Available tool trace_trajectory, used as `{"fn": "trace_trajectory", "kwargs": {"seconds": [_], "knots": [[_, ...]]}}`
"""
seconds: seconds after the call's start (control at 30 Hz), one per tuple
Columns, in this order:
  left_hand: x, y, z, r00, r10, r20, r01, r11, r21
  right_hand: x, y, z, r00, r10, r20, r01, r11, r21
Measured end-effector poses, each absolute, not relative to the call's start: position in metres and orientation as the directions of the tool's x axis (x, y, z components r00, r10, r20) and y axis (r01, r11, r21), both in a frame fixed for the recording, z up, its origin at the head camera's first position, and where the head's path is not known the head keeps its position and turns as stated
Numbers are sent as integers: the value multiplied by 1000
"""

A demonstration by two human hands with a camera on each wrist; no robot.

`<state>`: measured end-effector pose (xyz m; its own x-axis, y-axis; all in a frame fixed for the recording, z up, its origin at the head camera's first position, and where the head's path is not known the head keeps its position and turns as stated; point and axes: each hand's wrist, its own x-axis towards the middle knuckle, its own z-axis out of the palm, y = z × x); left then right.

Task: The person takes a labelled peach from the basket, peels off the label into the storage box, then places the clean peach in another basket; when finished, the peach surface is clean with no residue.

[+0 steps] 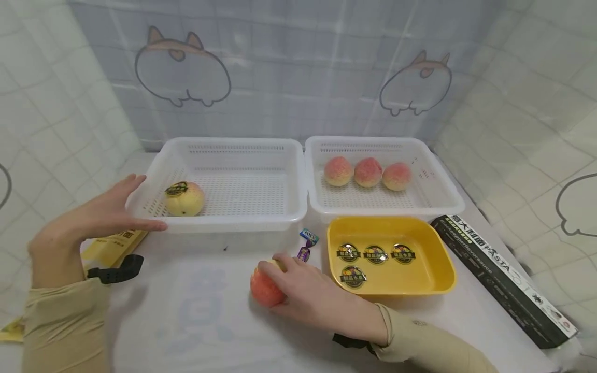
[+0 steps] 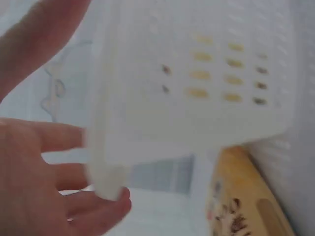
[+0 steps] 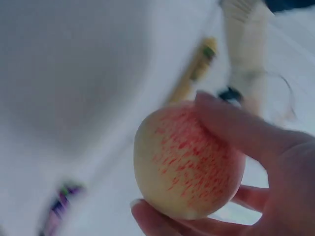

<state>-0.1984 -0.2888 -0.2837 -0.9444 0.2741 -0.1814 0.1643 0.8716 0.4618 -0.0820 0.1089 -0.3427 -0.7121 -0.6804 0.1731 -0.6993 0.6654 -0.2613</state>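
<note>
My right hand (image 1: 298,282) grips a pink-red peach (image 1: 265,289) on the white table, fingers curled over its top; the right wrist view shows the peach (image 3: 189,164) between thumb and fingers. My left hand (image 1: 104,210) is open, its fingers straight beside the left wall of the left white basket (image 1: 242,223). A yellowish peach with a round sticker (image 1: 185,198) lies in that basket. Three pink peaches (image 1: 367,172) sit in the right white basket (image 1: 438,199). A yellow tray (image 1: 438,280) holds three round stickers (image 1: 375,255). In the left wrist view the basket (image 2: 197,118) fills the frame, blurred.
Two small wrapped candies (image 1: 306,244) lie between the left basket and the yellow tray. A long black pasta box (image 1: 501,274) lies along the right table edge. A yellow packet (image 1: 109,246) and a black clip (image 1: 116,270) lie under my left wrist. Patterned curtain walls enclose the table.
</note>
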Motion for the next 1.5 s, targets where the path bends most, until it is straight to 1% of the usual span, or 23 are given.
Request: {"fn": "trace_trajectory", "kwargs": {"seconds": [0.1, 0.2, 0.3, 0.37, 0.5, 0.63, 0.77, 0.87, 0.97, 1.1, 1.17, 1.23, 1.33, 1.47, 1.5], "knots": [[-205, -294, -290, -932, 278, -234, 144, 873, 466, -89, 127, -320, -719, -652, 239, -691, 637, -341], [-207, -295, -292, -929, 289, -230, 156, 871, 465, -104, 148, -295, -755, -590, 285, -652, 628, -425], [-207, -297, -293, -931, 295, -216, 174, 877, 448, -127, 169, -275, -800, -539, 263, -590, 629, -507], [-207, -298, -294, -931, 296, -212, 180, 880, 439, -145, 182, -264, -818, -526, 232, -555, 619, -556], [-206, -298, -298, -933, 294, -209, 180, 881, 438, -181, 202, -245, -850, -509, 132, -483, 656, -579], [-203, -299, -300, -939, 272, -209, 158, 885, 438, -216, 212, -233, -884, -467, -3, -372, 708, -601], [-199, -301, -304, -941, 260, -215, 144, 886, 441, -251, 219, -232, -898, -422, -125, -282, 769, -574], [-197, -303, -307, -944, 255, -209, 141, 885, 443, -273, 222, -236, -882, -419, -215, -254, 807, -532], [-196, -304, -310, -946, 251, -204, 134, 878, 459, -290, 224, -241, -839, -439, -323, -237, 827, -509], [-196, -303, -311, -947, 249, -201, 127, 870, 476, -308, 225, -251, -734, -477, -484, -167, 817, -552], [-197, -301, -309, -947, 251, -199, 131, 870, 476, -316, 225, -259, -676, -485, -555, -93, 803, -588], [-198, -299, -306, -947, 253, -198, 133, 870, 474, -322, 224, -264, -630, -478, -612, -34, 804, -594], [-199, -298, -302, -947, 251, -202, 130, 872, 472, -326, 221, -269, -609, -421, -672, 40, 830, -556], [-198, -296, -301, -949, 240, -207, 117, 873, 474, -327, 217, -265, -620, -340, -707, 73, 872, -484], [-198, -296, -301, -949, 237, -209, 114, 873, 474, -328, 217, -265, -617, -340, -710, 62, 878, -474]]}}
